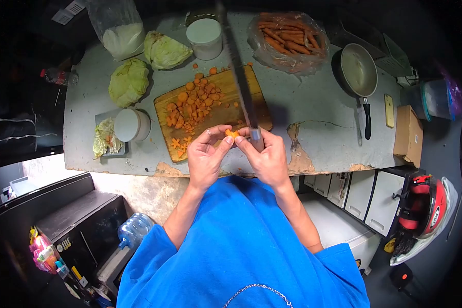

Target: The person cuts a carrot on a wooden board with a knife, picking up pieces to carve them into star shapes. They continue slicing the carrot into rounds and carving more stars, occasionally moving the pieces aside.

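Two cabbages (130, 82) sit at the upper left of my worktop (344, 143), a tub (204, 38) stands at top centre, and a bag of carrots (292, 41) lies at the upper right, with a pan (359, 69) and a phone (389, 110) farther right. Mid-frame, the board (259, 97) bears chopped carrot (195, 100), partly crossed by my upright-pointing knife (239, 77). My forearms rise from the lower frame; my left hand (209, 154) and right hand (267, 161) meet near the board's lower edge, thumbs and fingers pinching a carrot piece (232, 134) at frame centre. My right also holds the knife.
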{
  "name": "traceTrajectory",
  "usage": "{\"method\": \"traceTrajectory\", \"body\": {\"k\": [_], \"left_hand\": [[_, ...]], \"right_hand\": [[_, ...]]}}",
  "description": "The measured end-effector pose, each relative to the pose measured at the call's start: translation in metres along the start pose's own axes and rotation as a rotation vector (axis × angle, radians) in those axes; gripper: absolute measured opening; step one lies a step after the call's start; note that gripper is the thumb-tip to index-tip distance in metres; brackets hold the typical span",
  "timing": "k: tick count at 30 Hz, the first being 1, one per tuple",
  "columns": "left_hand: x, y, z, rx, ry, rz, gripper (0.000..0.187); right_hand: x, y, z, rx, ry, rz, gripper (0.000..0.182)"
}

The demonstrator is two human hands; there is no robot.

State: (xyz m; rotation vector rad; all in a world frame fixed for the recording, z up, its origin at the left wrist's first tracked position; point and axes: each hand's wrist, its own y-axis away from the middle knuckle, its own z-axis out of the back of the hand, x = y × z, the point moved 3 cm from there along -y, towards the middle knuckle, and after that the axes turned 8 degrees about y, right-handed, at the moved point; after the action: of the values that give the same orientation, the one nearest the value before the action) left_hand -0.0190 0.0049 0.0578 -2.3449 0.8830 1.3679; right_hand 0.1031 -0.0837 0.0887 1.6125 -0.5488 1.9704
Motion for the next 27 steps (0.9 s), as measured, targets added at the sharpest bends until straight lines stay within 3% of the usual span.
{"method": "traceTrajectory", "body": {"k": [1,3,10,12,13,15,19,21,27], "left_hand": [[0.001,0.0,0.0,0.0,0.054,0.03,0.028],[0.001,-0.001,0.001,0.0,0.107,0.058,0.028],[0.006,-0.003,0.006,0.015,0.176,0.164,0.026],[0.008,-0.003,0.008,0.002,0.207,0.179,0.026],[0.008,-0.003,0.008,0.003,0.258,0.196,0.026],[0.008,-0.003,0.009,0.002,0.307,0.213,0.026],[0.01,-0.004,0.01,-0.005,0.329,0.224,0.025],[0.01,-0.004,0.011,-0.006,0.334,0.23,0.025],[0.016,-0.007,0.019,0.015,0.493,0.397,0.026]], "right_hand": [[0.001,-0.001,0.004,-0.005,0.0,-0.004,0.015],[-0.004,-0.001,0.007,0.165,-0.244,-0.356,0.012],[-0.013,-0.003,0.007,0.204,-0.387,-0.392,0.015],[-0.005,-0.005,0.006,0.159,-0.123,-0.199,0.017],[-0.005,-0.006,0.006,0.157,-0.122,-0.2,0.017],[-0.011,-0.005,0.003,0.2,-0.327,-0.366,0.017],[-0.016,-0.005,0.001,0.174,-0.266,-0.336,0.017],[-0.017,-0.006,0.002,0.245,-0.403,-0.386,0.018],[-0.024,-0.008,0.007,0.319,-0.488,-0.433,0.021]]}}
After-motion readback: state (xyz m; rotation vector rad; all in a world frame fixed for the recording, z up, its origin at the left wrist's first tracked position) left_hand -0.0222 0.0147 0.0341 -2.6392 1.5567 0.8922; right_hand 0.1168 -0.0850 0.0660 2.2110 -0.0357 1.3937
